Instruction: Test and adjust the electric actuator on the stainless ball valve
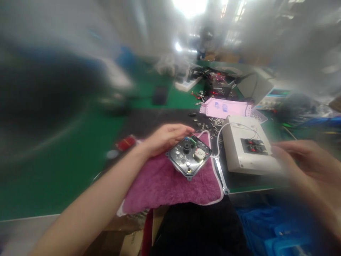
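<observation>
Steadied module (189, 156) on towel (173, 185) with left hand (165, 138) at bench (53, 170) centre. Curled fingers (183, 132) loosely against module's far left edge, touching it, not clasped round it. Held right hand (306, 160), blurred, beside white box (247, 149); could not tell whether open or closed. Judged as holding step; lifting next would call for fingers wrapped under module. Noted wrench (221, 174) between towel and box.

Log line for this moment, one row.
left hand touching circuit module | circuit module on pink towel | right hand beside white box, blurred
</observation>
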A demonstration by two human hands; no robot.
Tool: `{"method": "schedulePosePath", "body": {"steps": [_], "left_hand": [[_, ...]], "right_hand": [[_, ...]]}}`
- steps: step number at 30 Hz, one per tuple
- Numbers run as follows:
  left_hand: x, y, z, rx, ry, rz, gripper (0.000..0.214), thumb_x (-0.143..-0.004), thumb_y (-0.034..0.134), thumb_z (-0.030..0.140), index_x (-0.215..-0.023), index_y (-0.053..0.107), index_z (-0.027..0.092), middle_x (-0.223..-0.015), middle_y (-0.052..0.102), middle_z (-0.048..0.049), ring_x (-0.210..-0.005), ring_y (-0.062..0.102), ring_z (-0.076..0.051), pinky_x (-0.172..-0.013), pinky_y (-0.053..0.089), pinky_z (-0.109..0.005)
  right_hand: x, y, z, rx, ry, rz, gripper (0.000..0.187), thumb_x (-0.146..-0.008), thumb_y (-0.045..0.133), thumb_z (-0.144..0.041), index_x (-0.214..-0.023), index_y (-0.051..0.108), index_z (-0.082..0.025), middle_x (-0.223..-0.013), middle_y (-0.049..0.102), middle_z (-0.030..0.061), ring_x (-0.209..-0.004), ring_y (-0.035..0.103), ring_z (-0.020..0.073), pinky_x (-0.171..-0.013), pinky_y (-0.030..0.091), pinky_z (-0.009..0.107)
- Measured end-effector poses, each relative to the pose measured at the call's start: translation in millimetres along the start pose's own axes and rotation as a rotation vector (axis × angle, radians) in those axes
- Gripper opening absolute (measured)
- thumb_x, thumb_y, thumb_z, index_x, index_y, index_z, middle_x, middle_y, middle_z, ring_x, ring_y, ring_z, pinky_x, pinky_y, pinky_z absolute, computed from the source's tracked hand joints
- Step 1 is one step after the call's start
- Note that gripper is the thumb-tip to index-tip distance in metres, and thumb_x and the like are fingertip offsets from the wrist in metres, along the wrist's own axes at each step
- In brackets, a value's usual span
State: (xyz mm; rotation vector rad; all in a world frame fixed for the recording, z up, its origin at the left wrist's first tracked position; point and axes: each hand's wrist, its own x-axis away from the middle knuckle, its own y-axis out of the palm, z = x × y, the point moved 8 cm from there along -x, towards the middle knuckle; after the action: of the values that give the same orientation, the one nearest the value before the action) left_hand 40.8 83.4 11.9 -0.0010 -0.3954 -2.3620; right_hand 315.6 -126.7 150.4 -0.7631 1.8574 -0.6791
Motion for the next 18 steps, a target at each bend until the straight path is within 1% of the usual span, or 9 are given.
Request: {"method": "schedulePosePath", "body": {"steps": [2,4,7,9,11,13,15,16,18], "left_hand": [[2,-9.1,14,-0.101,0.044,0.114,0.041,-0.090,0.082,0.053,-0.115,0.080,0.020,-0.122,0.081,-0.0126,-0.106,0.079,-0.024,-0.096,0.062,-0.038],[14,-17.0,36,-0.250,0.126,0.246,0.039,-0.091,0.082,0.054,-0.109,0.079,0.020,-0.120,0.081,-0.0121,-0.110,0.078,-0.026,-0.103,0.060,-0.044],[52,-17.9,68,-0.472,0.263,0.442,0.035,-0.094,0.079,0.052,-0.109,0.080,0.020,-0.118,0.081,-0.0095,-0.112,0.077,-0.027,-0.109,0.057,-0.048],[84,-9.5,72,-0.538,0.316,0.544,0.029,-0.097,0.077,0.048,-0.110,0.079,0.022,-0.120,0.080,-0.0080,-0.113,0.076,-0.027,-0.111,0.057,-0.048],[116,1.1,58,-0.524,0.307,0.641,0.025,-0.098,0.076,0.044,-0.114,0.078,0.025,-0.124,0.079,-0.0063,-0.116,0.076,-0.026,-0.112,0.058,-0.048],[140,14.2,33,-0.432,0.322,0.703,0.033,-0.095,0.080,0.038,-0.125,0.072,0.029,-0.135,0.075,-0.0062,-0.128,0.072,-0.029,-0.116,0.058,-0.049],[154,29.0,7,-0.385,0.349,0.729,0.057,-0.088,0.086,0.032,-0.140,0.064,0.033,-0.150,0.066,-0.0070,-0.141,0.064,-0.033,-0.123,0.052,-0.055],[157,35.5,-3,-0.385,0.366,0.749,0.070,-0.083,0.089,0.030,-0.146,0.059,0.034,-0.155,0.062,-0.0075,-0.147,0.059,-0.035,-0.128,0.047,-0.058],[154,47.5,-17,-0.383,0.396,0.769,0.091,-0.075,0.095,0.027,-0.155,0.051,0.036,-0.162,0.054,-0.0084,-0.154,0.050,-0.038,-0.132,0.037,-0.064]], "right_hand": [[6,4,-11,-0.036,-0.077,-0.039,0.024,-0.097,0.071,-0.053,-0.103,0.079,-0.031,-0.102,0.081,0.0010,-0.087,0.074,0.0268,-0.083,0.053,0.042],[16,13,-26,-0.142,-0.191,-0.106,0.020,-0.098,0.071,-0.049,-0.105,0.077,-0.031,-0.103,0.079,-0.0001,-0.086,0.074,0.0241,-0.081,0.054,0.039],[32,30,-40,-0.225,-0.268,-0.162,0.016,-0.100,0.072,-0.040,-0.113,0.074,-0.030,-0.110,0.077,0.0007,-0.094,0.074,0.0209,-0.085,0.056,0.034],[39,37,-46,-0.204,-0.285,-0.152,0.020,-0.100,0.073,-0.038,-0.117,0.072,-0.029,-0.113,0.075,0.0012,-0.100,0.074,0.0204,-0.088,0.056,0.032],[38,38,-48,-0.170,-0.276,-0.136,0.021,-0.100,0.074,-0.039,-0.118,0.072,-0.030,-0.115,0.075,0.0013,-0.103,0.073,0.0208,-0.092,0.057,0.031],[26,34,-41,-0.143,-0.220,-0.105,0.020,-0.099,0.075,-0.040,-0.117,0.073,-0.031,-0.116,0.076,0.0010,-0.106,0.073,0.0215,-0.095,0.057,0.033],[6,26,-23,-0.133,-0.121,-0.050,0.020,-0.099,0.076,-0.042,-0.116,0.075,-0.032,-0.114,0.077,0.0004,-0.104,0.074,0.0217,-0.096,0.057,0.034],[-6,22,-10,-0.137,-0.070,-0.023,0.021,-0.099,0.076,-0.044,-0.116,0.076,-0.032,-0.112,0.078,0.0003,-0.102,0.074,0.0218,-0.095,0.057,0.035],[-32,22,19,-0.151,0.003,-0.016,0.024,-0.100,0.073,-0.047,-0.117,0.077,-0.032,-0.108,0.079,0.0013,-0.095,0.075,0.0225,-0.091,0.058,0.037]]}}
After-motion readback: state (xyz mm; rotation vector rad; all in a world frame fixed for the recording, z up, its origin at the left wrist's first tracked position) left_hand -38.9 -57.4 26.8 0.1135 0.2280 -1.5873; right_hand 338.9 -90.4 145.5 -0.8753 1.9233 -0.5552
